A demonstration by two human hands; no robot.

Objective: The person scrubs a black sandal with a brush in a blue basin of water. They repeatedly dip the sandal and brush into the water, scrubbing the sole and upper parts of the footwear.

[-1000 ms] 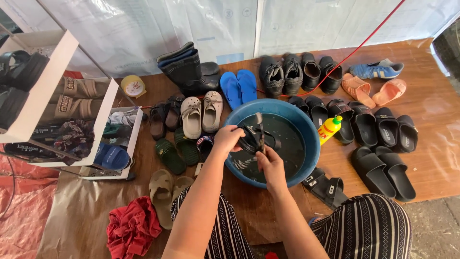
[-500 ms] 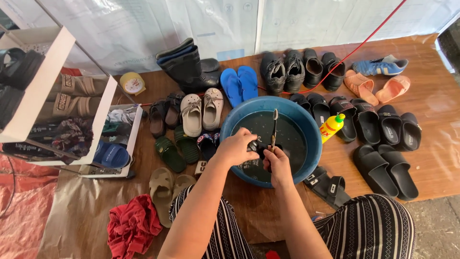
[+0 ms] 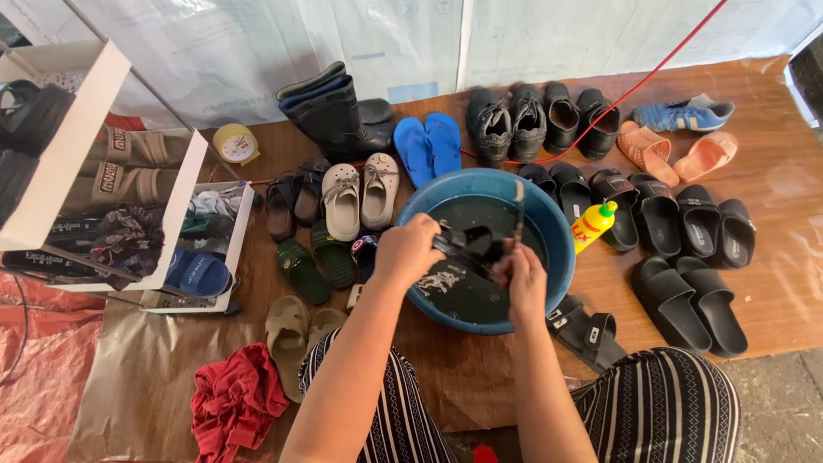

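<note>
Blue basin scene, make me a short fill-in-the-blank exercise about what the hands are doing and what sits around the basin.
1. Both hands work over a round ____ basin of dark water.
2. The left hand holds a wet ____ sandal above the water.
3. The right hand holds a thin brush with its grip, close to the ____.
4. Just right of the basin stands a ____ bottle with a green cap.

Missing words: blue; black; sandal; yellow

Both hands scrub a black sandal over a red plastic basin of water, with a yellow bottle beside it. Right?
Not quite: the head view shows the round plastic basin is blue, not red. Both hands, left and right, hold the black sandal over it, yellow bottle beside.
</note>
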